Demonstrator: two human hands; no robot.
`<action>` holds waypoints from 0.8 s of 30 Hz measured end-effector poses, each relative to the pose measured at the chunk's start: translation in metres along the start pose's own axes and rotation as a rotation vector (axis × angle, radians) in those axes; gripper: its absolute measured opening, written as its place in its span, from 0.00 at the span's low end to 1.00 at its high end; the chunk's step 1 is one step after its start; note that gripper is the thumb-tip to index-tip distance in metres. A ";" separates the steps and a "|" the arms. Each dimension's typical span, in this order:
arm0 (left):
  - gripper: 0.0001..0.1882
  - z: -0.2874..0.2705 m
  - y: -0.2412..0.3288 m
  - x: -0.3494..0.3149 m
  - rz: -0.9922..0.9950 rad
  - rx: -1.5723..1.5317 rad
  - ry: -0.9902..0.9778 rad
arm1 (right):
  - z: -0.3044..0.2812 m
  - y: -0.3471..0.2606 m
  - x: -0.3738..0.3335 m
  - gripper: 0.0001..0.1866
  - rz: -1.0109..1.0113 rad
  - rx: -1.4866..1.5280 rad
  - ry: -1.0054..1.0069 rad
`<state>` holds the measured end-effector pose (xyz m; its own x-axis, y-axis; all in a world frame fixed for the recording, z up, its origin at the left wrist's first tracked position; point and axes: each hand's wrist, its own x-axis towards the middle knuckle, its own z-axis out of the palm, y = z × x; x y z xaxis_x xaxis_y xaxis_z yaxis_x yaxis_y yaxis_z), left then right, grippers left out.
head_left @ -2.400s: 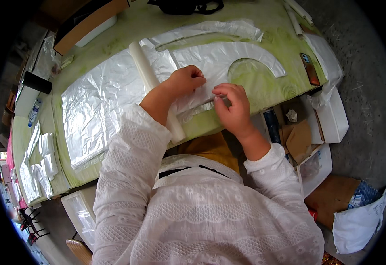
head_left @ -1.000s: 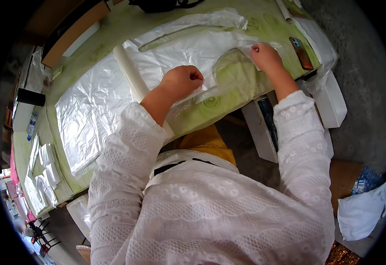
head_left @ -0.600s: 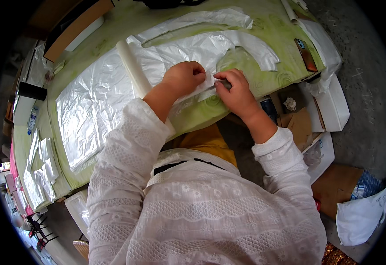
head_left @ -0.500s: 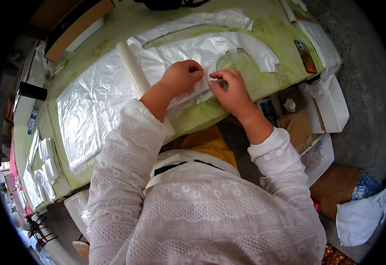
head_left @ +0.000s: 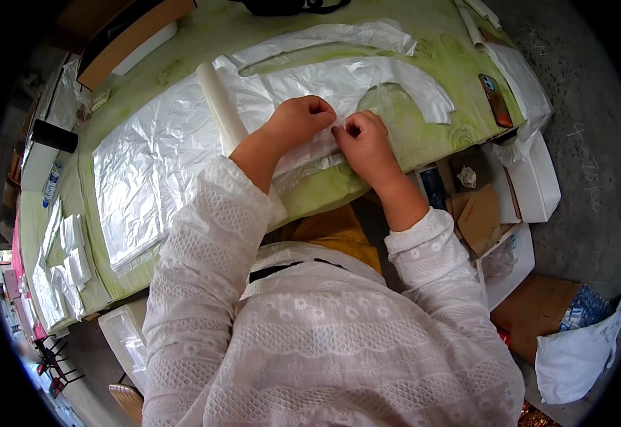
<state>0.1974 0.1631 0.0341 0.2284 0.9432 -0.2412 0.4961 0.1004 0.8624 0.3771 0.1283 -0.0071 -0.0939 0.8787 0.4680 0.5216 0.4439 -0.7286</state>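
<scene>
Plastic film (head_left: 257, 107), clear, layered and creased: spread flat on the green bench (head_left: 325, 186), beneath and beyond both hands, reaching well out to the left of the left hand (head_left: 298, 122). Left hand: fingers curled, thumb toward forefinger, over the film; whether it grips any, cannot tell. Right hand (head_left: 367, 146): just beside the left, likewise curled; grip on the film also cannot tell. White roll (head_left: 221, 103): across the film, left of the left hand, passing under that forearm. Phone (head_left: 495, 100), brown-backed: on the bench, well right of the right hand.
</scene>
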 end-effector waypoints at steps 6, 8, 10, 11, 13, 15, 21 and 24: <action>0.11 -0.003 -0.001 0.004 -0.097 -0.203 -0.002 | -0.003 -0.009 0.000 0.13 0.070 0.080 0.016; 0.11 -0.005 -0.007 0.008 -0.116 -0.362 -0.018 | -0.003 -0.009 0.000 0.12 0.082 0.081 0.017; 0.10 -0.005 -0.007 0.009 -0.142 -0.498 0.022 | -0.004 -0.003 -0.002 0.09 0.060 0.039 0.010; 0.10 -0.006 -0.007 0.009 -0.154 -0.566 0.041 | -0.001 0.001 -0.004 0.08 0.050 0.024 0.059; 0.09 -0.009 -0.009 0.012 -0.219 -0.771 0.072 | 0.002 0.001 -0.004 0.08 0.024 -0.005 0.158; 0.09 -0.012 -0.014 0.016 -0.267 -0.902 0.107 | -0.001 -0.005 -0.006 0.10 -0.060 0.010 0.225; 0.09 -0.016 -0.011 0.011 -0.302 -1.012 0.206 | -0.002 -0.040 0.000 0.14 -0.305 0.084 -0.016; 0.10 -0.014 -0.019 0.017 -0.270 -1.057 0.203 | 0.020 0.021 0.041 0.20 -0.314 -0.140 -0.129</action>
<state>0.1803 0.1815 0.0196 0.0316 0.8742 -0.4845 -0.4778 0.4389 0.7610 0.3672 0.1769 -0.0133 -0.3695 0.7224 0.5844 0.5606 0.6749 -0.4798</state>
